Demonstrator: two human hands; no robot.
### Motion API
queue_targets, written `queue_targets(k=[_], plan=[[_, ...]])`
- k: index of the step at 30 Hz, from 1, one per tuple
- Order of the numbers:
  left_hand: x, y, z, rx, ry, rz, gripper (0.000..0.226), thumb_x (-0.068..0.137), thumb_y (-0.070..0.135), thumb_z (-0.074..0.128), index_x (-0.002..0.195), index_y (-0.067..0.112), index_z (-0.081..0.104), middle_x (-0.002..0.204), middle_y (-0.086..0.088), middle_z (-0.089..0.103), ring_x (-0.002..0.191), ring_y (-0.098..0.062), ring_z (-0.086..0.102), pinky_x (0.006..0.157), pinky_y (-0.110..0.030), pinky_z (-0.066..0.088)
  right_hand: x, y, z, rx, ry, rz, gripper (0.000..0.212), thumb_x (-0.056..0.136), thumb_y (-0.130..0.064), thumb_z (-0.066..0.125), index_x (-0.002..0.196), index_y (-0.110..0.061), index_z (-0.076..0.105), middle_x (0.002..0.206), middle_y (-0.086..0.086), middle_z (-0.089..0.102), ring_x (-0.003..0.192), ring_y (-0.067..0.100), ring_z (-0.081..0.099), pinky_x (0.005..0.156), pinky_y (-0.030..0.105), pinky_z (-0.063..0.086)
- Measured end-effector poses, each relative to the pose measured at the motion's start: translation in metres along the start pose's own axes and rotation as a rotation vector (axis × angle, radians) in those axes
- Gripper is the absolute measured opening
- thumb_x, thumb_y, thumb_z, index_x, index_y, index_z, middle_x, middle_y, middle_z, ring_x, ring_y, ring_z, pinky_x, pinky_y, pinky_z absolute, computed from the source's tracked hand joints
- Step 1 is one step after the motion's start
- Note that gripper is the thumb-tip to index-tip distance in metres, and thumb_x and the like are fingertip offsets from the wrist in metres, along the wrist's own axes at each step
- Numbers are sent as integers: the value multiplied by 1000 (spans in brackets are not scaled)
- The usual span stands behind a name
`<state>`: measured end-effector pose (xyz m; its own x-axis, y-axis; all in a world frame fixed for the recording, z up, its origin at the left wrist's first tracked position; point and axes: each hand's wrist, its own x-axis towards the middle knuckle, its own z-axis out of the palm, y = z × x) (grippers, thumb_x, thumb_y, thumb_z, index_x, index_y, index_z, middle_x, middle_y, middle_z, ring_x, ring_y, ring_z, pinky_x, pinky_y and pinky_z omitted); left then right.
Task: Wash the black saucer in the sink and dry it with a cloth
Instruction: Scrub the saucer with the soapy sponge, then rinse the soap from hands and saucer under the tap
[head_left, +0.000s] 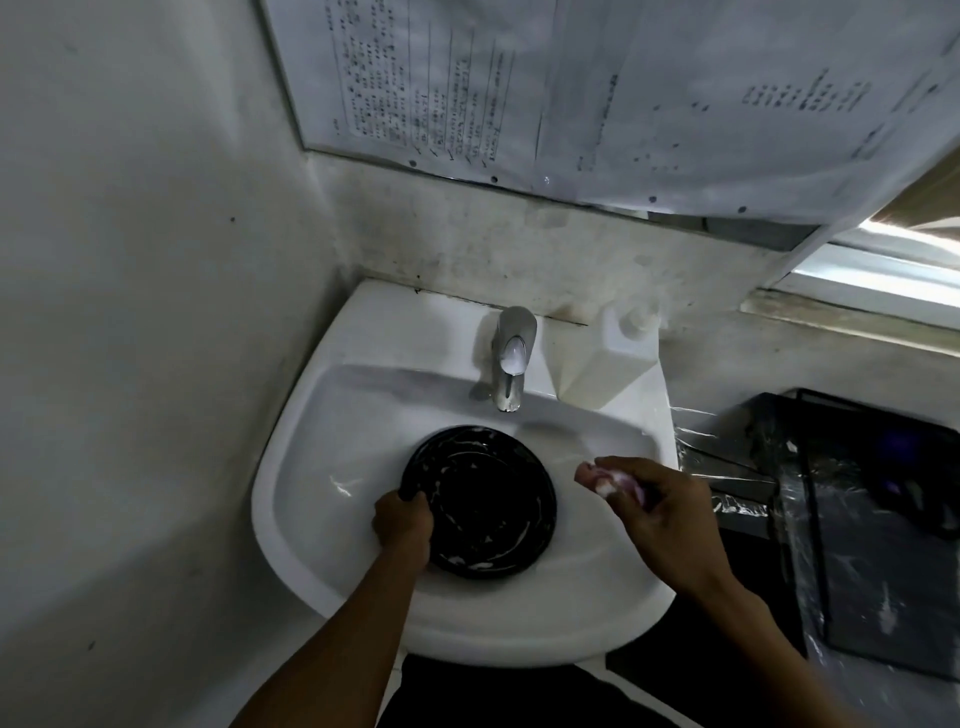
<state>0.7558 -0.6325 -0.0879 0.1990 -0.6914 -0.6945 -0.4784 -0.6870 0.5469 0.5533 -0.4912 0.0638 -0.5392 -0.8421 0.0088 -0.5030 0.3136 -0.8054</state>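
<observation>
The black saucer (485, 499) lies in the basin of the white sink (311, 415), streaked with white soap foam. My left hand (402, 525) grips the saucer's left rim. My right hand (657, 506) hovers over the right side of the basin, apart from the saucer, closed on a small pink sponge (597, 475) with foam on it. No drying cloth is in view.
A chrome tap (511, 358) stands at the back of the sink, with no water visibly running. A white soap dispenser (628, 343) sits at the sink's back right corner. A black plastic-wrapped rack (857, 519) stands to the right. Walls close in on the left and behind.
</observation>
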Motion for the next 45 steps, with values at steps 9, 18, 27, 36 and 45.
queue_targets(k=[9, 18, 27, 36, 45], plan=[[-12, 56, -26, 395, -211, 57, 41, 80, 27, 63, 113, 4, 60, 108, -18, 65, 93, -33, 64, 81, -39, 57, 14, 8, 15, -15, -107, 95, 13, 82, -20, 78, 87, -32, 77, 83, -23, 73, 75, 2, 67, 70, 17, 52], [-100, 181, -48, 99, -731, 419, 19, 95, 7, 47, 100, 4, 64, 85, -12, 73, 76, -22, 70, 68, -30, 50, 31, 12, 40, -51, -127, 117, 14, 80, -25, 77, 79, -38, 75, 70, -14, 72, 64, 2, 63, 61, 22, 51], [-109, 198, -44, -147, -773, 403, 27, 88, -7, 43, 85, 8, 64, 81, -8, 71, 79, -21, 67, 70, -33, 50, 43, 12, 61, -68, -244, 204, 9, 80, -24, 76, 88, -27, 78, 74, -16, 70, 70, -4, 64, 62, 9, 45], [-84, 195, -75, -246, -832, 324, 26, 99, 14, 44, 109, 10, 68, 102, -13, 73, 90, -27, 70, 75, -33, 52, 74, 5, 106, 133, -297, 621, 11, 81, -13, 72, 72, -19, 73, 70, 4, 71, 65, 20, 68, 62, 34, 58], [-26, 121, -89, -413, -436, 51, 21, 96, 12, 49, 108, 16, 66, 94, -6, 72, 85, -21, 66, 76, -33, 50, 129, 7, 153, 588, -409, 886, 27, 96, 8, 43, 74, -5, 50, 40, -4, 54, 31, 8, 51, 31, 14, 37]])
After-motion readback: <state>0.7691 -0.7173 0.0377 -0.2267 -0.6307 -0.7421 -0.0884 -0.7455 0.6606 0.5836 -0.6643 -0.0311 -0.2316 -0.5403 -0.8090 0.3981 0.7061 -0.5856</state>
